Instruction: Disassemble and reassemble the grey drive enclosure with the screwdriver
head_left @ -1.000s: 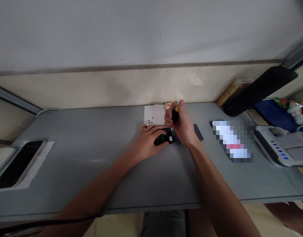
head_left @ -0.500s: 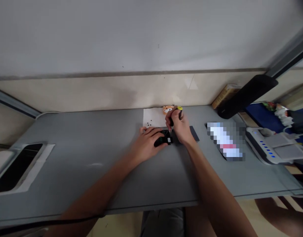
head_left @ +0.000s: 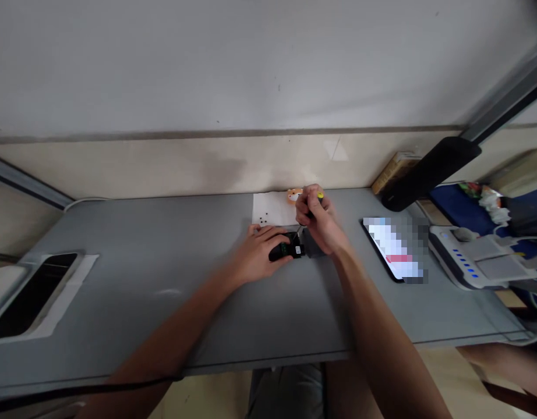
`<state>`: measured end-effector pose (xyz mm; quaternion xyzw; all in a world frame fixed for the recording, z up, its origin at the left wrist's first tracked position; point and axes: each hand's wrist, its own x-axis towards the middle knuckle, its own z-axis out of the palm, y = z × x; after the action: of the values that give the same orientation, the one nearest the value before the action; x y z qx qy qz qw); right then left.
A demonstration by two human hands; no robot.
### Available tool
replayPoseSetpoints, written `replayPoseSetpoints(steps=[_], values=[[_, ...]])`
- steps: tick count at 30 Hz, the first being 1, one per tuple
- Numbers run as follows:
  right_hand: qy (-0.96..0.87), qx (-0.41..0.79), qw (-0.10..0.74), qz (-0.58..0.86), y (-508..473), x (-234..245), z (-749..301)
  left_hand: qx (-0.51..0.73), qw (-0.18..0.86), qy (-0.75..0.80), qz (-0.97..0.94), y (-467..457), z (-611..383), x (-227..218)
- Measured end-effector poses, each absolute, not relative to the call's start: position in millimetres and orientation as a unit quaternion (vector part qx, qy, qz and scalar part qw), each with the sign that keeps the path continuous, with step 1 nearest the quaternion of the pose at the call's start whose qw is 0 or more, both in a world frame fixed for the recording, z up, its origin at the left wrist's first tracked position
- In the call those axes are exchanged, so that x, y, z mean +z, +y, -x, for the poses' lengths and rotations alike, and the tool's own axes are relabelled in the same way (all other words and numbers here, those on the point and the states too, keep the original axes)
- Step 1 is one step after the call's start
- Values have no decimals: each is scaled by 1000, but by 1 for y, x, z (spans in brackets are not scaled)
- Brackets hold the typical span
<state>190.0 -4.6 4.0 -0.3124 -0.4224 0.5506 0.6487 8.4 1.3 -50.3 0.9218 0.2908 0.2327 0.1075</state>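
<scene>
The left hand (head_left: 258, 254) curves over and grips a small black device (head_left: 286, 251) lying near the back of the grey surface (head_left: 141, 297), open room to its left and front, while the right hand (head_left: 315, 216) clenches a yellow-capped screwdriver (head_left: 320, 196) just above, beside a paper sheet (head_left: 275, 207) bearing tiny black screws (head_left: 263, 220).

One camera rides on the person's head, facing forward and tipped down. I see it looking out over both forearms, fairly close above the gray surface (head_left: 133, 302), with the left hand (head_left: 260, 256) and right hand (head_left: 316, 218) near mid-frame and the wall (head_left: 163, 163) filling the upper half.
</scene>
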Motion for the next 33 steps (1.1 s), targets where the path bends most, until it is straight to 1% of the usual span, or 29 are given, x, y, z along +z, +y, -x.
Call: replayPoseSetpoints(steps=[4,11,16,18,21,29,33], values=[[-441,566,625,308,-6,7,-189,232,110,287,-923,3,-7,-51],[-485,557,584,336,-2,15,-197,225,129,303,-917,4,-8,-56],[-450,562,605,341,-2,12,-201,213,168,332,-904,2,-9,-54],[-438,578,599,341,-5,11,-202,212,180,346,-896,2,-10,-54],[-438,566,604,351,-9,11,-204,215,189,351,-892,3,-11,-54],[-449,510,625,383,-5,6,-209,200,165,353,-899,-2,-21,-57],[-438,548,619,353,-3,8,-211,212,157,358,-896,-5,-18,-57]])
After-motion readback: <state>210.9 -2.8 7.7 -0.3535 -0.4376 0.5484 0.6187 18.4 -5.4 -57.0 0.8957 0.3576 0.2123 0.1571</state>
